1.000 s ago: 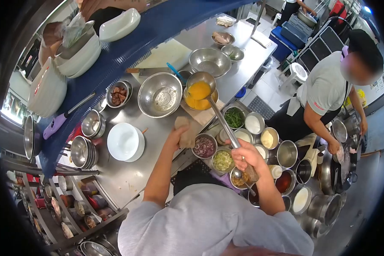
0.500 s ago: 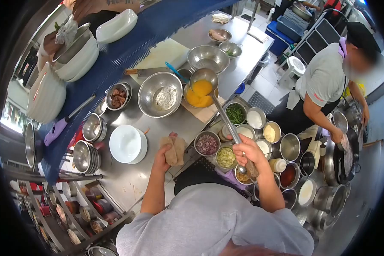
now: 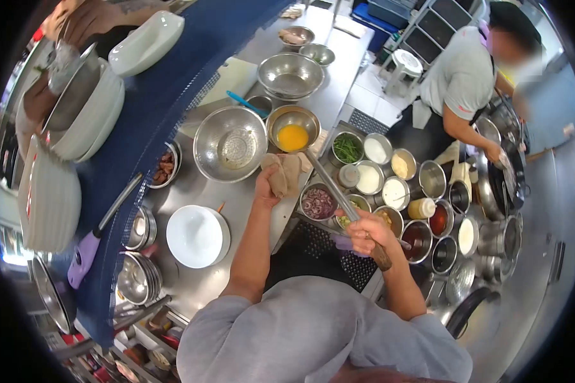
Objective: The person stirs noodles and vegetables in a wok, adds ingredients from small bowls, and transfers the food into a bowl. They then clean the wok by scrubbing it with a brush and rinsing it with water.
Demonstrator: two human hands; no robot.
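My right hand (image 3: 367, 231) is wrapped round the long metal handle of a ladle (image 3: 333, 187), whose wooden end sticks out below my fist. The handle slants up and left to the rim of a metal bowl (image 3: 276, 121) with yellow liquid (image 3: 292, 137) in it; I cannot make out the ladle's head there. A folded tan cloth (image 3: 290, 173) is gripped in my left hand (image 3: 268, 186), right at the front of that bowl. Beside it on the left stands a wide metal bowl (image 3: 201, 143) with a little residue at its bottom.
White bowls (image 3: 198, 236) are stacked on the steel counter. Pots of chopped onion (image 3: 318, 202), green herbs (image 3: 347, 148) and sauces crowd my right. A co-worker (image 3: 457, 83) bends over pans at the right. A blue-covered shelf (image 3: 153, 96) with white dishes overhangs the left.
My left hand has moved up and right with the cloth to the liquid's bowl. The ladle, earlier raised over that bowl holding yellow liquid, has come lower. The view has shifted.
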